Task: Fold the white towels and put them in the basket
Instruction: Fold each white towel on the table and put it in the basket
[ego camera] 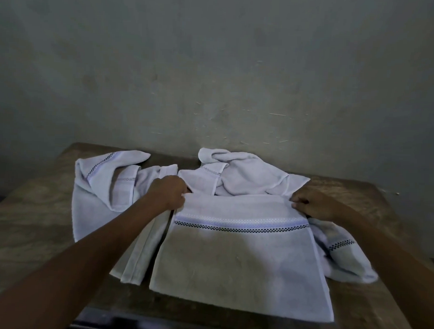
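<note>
A white towel (pixel 242 261) with a blue and black checked stripe lies flat in front of me on the wooden table (pixel 34 222). My left hand (pixel 169 192) pinches its far left corner. My right hand (pixel 313 201) pinches its far right corner. Other white towels lie crumpled around it: one at the left (pixel 104 185), one behind (pixel 245 175), one at the right (pixel 340 254). No basket is in view.
A long folded strip of white towel (pixel 144 250) lies just left of the flat towel. A grey plaster wall (pixel 214 65) rises right behind the table. The table's near edge runs under the towel's front hem.
</note>
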Action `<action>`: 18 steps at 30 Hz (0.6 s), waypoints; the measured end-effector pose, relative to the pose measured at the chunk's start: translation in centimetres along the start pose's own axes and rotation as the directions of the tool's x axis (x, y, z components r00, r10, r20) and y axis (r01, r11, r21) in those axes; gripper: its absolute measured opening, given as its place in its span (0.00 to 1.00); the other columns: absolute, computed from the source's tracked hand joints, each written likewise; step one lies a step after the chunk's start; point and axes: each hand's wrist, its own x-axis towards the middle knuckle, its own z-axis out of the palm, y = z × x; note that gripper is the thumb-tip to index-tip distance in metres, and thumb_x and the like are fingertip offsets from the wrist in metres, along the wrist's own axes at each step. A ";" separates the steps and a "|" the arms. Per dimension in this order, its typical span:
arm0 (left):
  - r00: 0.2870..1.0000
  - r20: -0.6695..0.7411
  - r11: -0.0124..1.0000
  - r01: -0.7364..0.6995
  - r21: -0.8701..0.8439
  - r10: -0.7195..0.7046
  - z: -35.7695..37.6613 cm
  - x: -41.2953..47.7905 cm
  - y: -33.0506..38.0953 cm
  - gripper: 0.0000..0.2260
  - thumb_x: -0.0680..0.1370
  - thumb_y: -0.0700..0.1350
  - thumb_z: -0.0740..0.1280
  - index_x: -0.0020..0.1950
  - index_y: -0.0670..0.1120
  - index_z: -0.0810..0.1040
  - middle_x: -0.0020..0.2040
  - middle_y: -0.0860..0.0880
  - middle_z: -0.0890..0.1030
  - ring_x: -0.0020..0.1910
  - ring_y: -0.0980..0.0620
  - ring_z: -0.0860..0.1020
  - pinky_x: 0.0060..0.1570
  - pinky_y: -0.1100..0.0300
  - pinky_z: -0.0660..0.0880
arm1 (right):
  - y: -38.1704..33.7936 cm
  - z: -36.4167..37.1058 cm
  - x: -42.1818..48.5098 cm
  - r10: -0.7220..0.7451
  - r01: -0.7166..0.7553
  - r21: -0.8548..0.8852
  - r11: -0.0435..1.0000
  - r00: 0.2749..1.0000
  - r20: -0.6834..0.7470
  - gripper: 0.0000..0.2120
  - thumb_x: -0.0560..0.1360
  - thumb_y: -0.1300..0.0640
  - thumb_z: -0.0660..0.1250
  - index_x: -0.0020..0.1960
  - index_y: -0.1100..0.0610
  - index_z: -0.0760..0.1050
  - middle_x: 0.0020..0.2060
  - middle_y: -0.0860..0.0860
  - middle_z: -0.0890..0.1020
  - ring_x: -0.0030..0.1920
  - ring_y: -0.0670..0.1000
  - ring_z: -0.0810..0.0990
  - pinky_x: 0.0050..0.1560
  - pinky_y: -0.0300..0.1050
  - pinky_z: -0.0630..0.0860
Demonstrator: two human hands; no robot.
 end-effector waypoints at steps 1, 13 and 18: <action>1.000 -0.010 1.000 -0.005 0.018 0.006 0.0 0.0 -0.1 0.09 0.75 0.45 0.64 0.50 0.45 0.81 0.52 0.45 0.81 0.52 0.47 0.77 0.46 0.55 0.70 | -0.1 0.1 0.0 -0.002 0.002 0.024 1.000 1.000 0.000 0.16 0.76 0.58 0.64 0.30 0.53 0.70 0.29 0.48 0.75 0.33 0.46 0.70 0.42 0.45 0.68; 0.991 -0.133 0.882 -0.090 -0.462 0.031 -0.7 -2.4 -0.3 0.06 0.74 0.41 0.69 0.43 0.45 0.71 0.39 0.45 0.78 0.35 0.52 0.73 0.39 0.58 0.69 | -1.0 0.8 -2.2 -0.004 0.075 0.293 0.953 0.972 -0.233 0.06 0.75 0.67 0.64 0.48 0.58 0.76 0.40 0.52 0.80 0.42 0.52 0.78 0.38 0.38 0.71; 0.956 -0.292 0.814 -0.146 -0.561 -0.029 -3.5 -4.5 0.1 0.07 0.73 0.40 0.71 0.39 0.46 0.74 0.36 0.47 0.77 0.33 0.55 0.73 0.35 0.72 0.66 | -2.3 -1.4 -4.6 -0.096 0.159 0.233 0.959 0.961 -0.258 0.08 0.73 0.67 0.68 0.47 0.56 0.80 0.41 0.49 0.81 0.41 0.49 0.78 0.42 0.38 0.71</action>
